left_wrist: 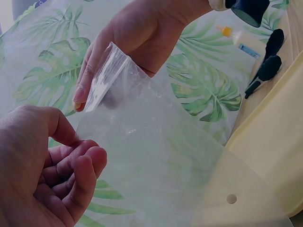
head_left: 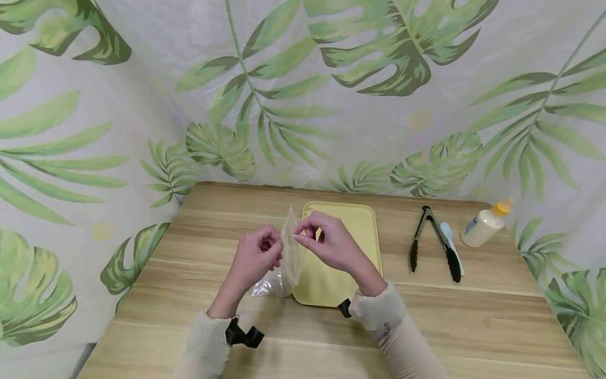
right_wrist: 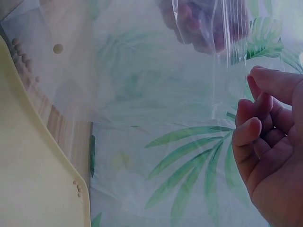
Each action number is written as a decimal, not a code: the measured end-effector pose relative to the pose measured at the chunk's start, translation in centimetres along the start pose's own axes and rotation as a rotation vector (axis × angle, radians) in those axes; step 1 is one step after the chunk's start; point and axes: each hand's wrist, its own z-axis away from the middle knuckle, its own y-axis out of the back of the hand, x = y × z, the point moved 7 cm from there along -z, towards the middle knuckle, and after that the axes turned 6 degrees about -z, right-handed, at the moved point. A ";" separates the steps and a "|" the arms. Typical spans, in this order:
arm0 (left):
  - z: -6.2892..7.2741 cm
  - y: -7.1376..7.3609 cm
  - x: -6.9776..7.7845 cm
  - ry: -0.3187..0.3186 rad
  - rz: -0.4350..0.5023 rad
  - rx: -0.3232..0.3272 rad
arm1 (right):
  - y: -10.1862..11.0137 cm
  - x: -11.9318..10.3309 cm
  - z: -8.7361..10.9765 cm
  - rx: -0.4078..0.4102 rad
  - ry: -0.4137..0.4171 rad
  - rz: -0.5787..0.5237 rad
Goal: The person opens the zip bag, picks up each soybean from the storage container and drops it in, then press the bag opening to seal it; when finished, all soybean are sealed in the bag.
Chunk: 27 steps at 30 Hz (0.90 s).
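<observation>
A clear plastic zip bag stands between my two hands above the table, its zip strip uppermost in the left wrist view. With thumb and fingertips my left hand pinches one edge of it. On the other side my right hand has thumb and forefinger together at the bag's mouth, pinching at its edge; the film between those fingertips is hardly visible. A small round hole shows in the bag. I make out nothing inside it. Just right of the bag lies a yellow tray, partly beneath my right hand.
To the right lie black-tipped tongs and a pale blue spoon. Beyond them stands a cream bottle with an orange cap. The wooden table backs onto a leaf-patterned curtain.
</observation>
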 end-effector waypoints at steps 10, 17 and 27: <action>-0.1 0.0 0.0 0.006 -0.004 0.003 | 0.9 0.2 -0.2 0.016 -0.025 0.011; 0.0 0.1 -0.1 0.008 -0.002 0.006 | 3.6 2.9 -1.4 0.140 -0.132 -0.028; 0.1 0.4 -0.2 0.002 -0.004 0.009 | 3.6 15.0 -3.6 0.278 -0.321 -0.144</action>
